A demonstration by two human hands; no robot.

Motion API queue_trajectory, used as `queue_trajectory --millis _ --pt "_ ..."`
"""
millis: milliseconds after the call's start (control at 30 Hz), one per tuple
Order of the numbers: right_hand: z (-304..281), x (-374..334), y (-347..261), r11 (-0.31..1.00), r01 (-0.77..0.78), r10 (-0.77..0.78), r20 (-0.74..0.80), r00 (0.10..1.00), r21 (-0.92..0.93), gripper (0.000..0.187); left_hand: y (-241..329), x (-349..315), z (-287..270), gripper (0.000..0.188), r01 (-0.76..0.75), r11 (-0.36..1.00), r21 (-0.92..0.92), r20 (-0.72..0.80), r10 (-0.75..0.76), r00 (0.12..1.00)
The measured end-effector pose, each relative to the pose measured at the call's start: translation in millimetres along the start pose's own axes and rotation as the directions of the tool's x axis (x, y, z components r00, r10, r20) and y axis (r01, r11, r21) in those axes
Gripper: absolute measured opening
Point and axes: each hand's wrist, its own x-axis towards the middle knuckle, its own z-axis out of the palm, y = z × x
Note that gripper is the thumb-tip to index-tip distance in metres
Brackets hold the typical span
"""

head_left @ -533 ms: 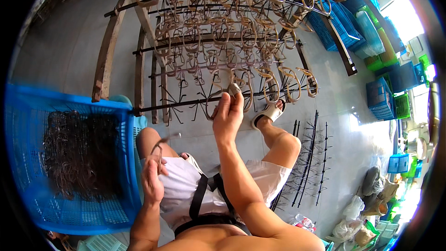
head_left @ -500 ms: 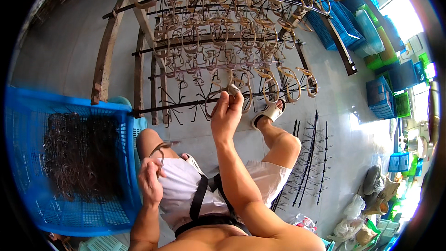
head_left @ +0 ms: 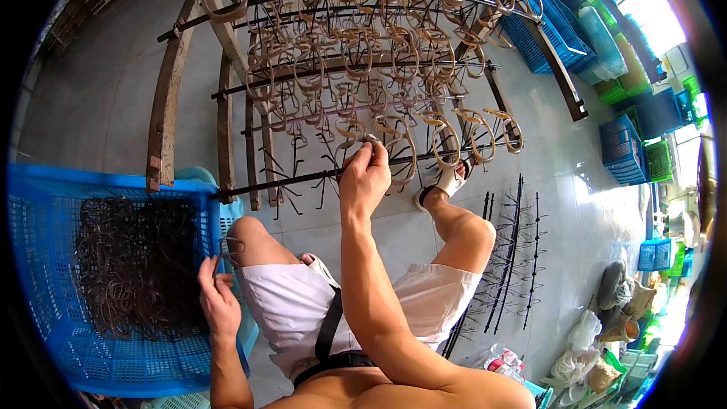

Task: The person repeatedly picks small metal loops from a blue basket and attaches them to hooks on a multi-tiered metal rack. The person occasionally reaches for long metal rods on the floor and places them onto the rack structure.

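Note:
Rows of tan eyeglass frames [head_left: 439, 138] hang on hooks along black rods [head_left: 288, 180] laid across a rack. At the nearest rod my right hand [head_left: 365, 185] is closed, thumb and fingers pinched at a tan eyeglass frame [head_left: 350, 133] by the hooks. A pale grey piece shows at its fingertips; I cannot make out what it is. My left hand [head_left: 219, 303] is beside the right rim of a blue crate [head_left: 136, 382], with a thin brown eyeglass frame [head_left: 233, 242] at its fingers, partly hidden. Tangled dark brown frames [head_left: 136, 265] fill the crate's middle.
The rack's wooden uprights [head_left: 168, 106] stand ahead. Spare hooked rods [head_left: 507, 265] lie on the floor right of my right knee. Blue crates [head_left: 549, 34] stand at the far right, and plastic bags [head_left: 579, 348] lie at the lower right.
My left hand has moved left from above my thigh to the crate's rim. My right hand has shifted slightly left at the nearest rod. The view has tilted a little.

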Motion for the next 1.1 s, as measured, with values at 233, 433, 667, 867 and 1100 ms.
queue_trajectory --millis 233,433,667,867,1100 --pt "-5 1 -6 0.951 -0.181 0.150 0.138 0.979 0.251 0.023 -7 2 -10 0.021 0.262 0.961 -0.090 0.098 -0.254 0.962" --pt "-3 -10 1 0.831 -0.231 0.162 0.176 0.971 0.506 0.024 1 5 -9 0.016 0.312 0.937 -0.155 0.069 -0.305 0.950" --pt "4 -22 3 0.826 -0.200 0.170 0.105 0.980 0.526 0.025 2 5 -11 0.015 0.352 0.913 -0.206 0.067 -0.346 0.936" --pt "5 -24 7 0.856 -0.135 0.099 0.100 0.990 0.499 0.025 3 5 -10 0.015 0.332 0.918 -0.218 0.067 -0.325 0.943" --pt "-6 -29 11 0.941 -0.075 0.007 0.203 0.979 0.330 0.021 3 7 -6 0.016 0.331 0.912 -0.241 0.080 -0.321 0.944"
